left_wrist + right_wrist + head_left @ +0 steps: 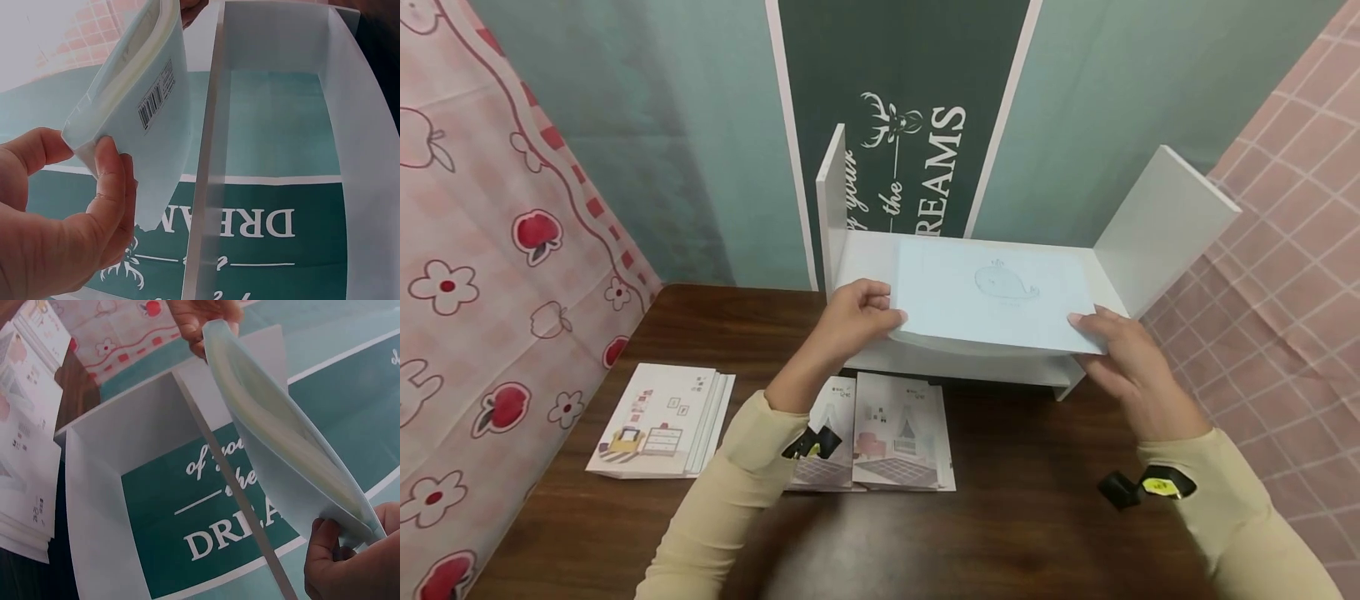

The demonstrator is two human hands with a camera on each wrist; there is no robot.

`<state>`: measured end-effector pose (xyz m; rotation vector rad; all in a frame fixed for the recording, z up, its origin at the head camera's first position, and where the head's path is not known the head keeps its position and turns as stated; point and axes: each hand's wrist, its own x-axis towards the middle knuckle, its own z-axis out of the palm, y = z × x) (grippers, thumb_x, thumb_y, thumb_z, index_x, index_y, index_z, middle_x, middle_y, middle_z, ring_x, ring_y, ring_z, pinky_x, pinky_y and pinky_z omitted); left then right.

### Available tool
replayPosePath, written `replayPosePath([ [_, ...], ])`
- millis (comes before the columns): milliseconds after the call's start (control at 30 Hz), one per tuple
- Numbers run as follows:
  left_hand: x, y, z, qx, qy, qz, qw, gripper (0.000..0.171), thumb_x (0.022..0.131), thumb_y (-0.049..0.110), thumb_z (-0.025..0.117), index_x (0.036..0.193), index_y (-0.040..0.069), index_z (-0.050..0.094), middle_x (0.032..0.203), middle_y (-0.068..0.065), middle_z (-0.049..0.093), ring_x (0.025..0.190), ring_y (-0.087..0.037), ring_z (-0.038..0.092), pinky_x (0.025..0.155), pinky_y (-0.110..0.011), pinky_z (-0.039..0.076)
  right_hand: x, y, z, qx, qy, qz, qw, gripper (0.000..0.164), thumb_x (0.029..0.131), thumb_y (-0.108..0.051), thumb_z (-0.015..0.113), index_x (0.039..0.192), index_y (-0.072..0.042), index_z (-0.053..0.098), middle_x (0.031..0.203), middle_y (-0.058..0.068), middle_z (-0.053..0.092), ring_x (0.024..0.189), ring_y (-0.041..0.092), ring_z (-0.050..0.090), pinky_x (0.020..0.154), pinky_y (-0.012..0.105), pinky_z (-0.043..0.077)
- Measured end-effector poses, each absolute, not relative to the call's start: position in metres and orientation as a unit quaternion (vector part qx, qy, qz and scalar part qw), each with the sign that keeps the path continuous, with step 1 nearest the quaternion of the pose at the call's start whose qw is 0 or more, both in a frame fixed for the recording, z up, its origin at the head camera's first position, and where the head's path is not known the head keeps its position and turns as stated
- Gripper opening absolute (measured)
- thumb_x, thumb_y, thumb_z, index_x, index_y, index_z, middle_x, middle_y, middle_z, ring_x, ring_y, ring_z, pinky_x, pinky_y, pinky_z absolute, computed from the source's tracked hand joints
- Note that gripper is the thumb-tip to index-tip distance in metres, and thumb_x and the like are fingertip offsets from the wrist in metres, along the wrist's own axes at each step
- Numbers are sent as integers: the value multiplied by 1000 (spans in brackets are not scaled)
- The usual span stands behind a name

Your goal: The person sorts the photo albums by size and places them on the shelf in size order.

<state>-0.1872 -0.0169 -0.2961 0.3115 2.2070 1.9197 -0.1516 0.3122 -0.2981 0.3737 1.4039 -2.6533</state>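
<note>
Firstly, head view: one pale-blue notebook (940, 287), whale drawing uppermost, held over the top board of a white desktop shelf (868, 258). Long axis crosswise, roughly parallel to the shelf; whale's head towards the left, tail towards the right, spout towards the wall hanging (902, 50). Left hand (861, 317), partly closed, pinching the near left corner, thumb on top. Right hand (1123, 346), likewise partly closed, pinching the near right corner. Also, on the dark wooden table (1030, 500): one stack of notebooks with a drawer-chest picture (662, 421), far left; two stacks of notebooks with a canopied-cot picture (898, 429), side by side before the shelf.

Left wrist view: notebook tilted steeply, long axis receding from the left hand's grip towards the upper right; barcode (156, 94) on the face turned towards the shelf.

Right wrist view: notebook slanting from upper left to lower right, left hand at the far end, right hand at the near one; cream pages (281, 437) visible along the gaping edge between the covers.
</note>
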Motion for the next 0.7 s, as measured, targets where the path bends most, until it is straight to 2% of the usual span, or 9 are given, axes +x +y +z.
replayPosePath([
  [100, -193, -15, -292, 99, 748, 649, 98, 45, 84, 4, 64, 124, -7, 48, 108, -16, 53, 89, -23, 57, 74, -31, 52, -160, 312, -295, 126, 458, -878, 59, 71, 86, 13, 53, 143, -11, 20, 112, 4, 47, 88, 14, 60, 76, 27, 50],
  [233, -203, -12, -289, 98, 756, 641, 94, 42, 83, 3, 64, 121, -8, 49, 104, -16, 53, 84, -22, 57, 72, -30, 52, -171, 311, -292, 127, 494, -858, 55, 65, 85, 13, 55, 140, -7, 27, 115, 2, 42, 89, 11, 57, 74, 26, 50],
  [333, -210, -9, -287, 99, 770, 623, 93, 42, 83, 6, 64, 120, -7, 49, 102, -14, 53, 80, -22, 58, 72, -30, 52, -179, 311, -288, 133, 534, -833, 52, 77, 84, 12, 57, 146, -4, 16, 119, 2, 38, 89, 9, 57, 73, 24, 50],
  [467, -216, -7, -285, 95, 779, 612, 101, 42, 84, 6, 64, 121, -7, 49, 101, -14, 53, 77, -21, 58, 72, -29, 52, -189, 312, -285, 126, 561, -817, 52, 75, 84, 11, 59, 146, 0, 19, 118, 3, 40, 89, 9, 57, 73, 23, 50],
  [600, -225, -3, -286, 91, 780, 609, 111, 45, 84, 7, 64, 122, -9, 48, 103, -15, 54, 81, -21, 58, 74, -29, 51, -201, 315, -286, 130, 607, -782, 61, 78, 85, 7, 60, 146, 4, 11, 116, 4, 40, 89, 8, 54, 73, 20, 49],
  [700, -233, 0, -289, 95, 790, 596, 114, 47, 84, 8, 65, 124, -10, 49, 108, -16, 55, 86, -21, 61, 77, -29, 51, -211, 318, -288, 135, 665, -732, 65, 75, 87, 1, 60, 145, 7, 13, 120, 8, 39, 88, 7, 52, 71, 18, 48],
])
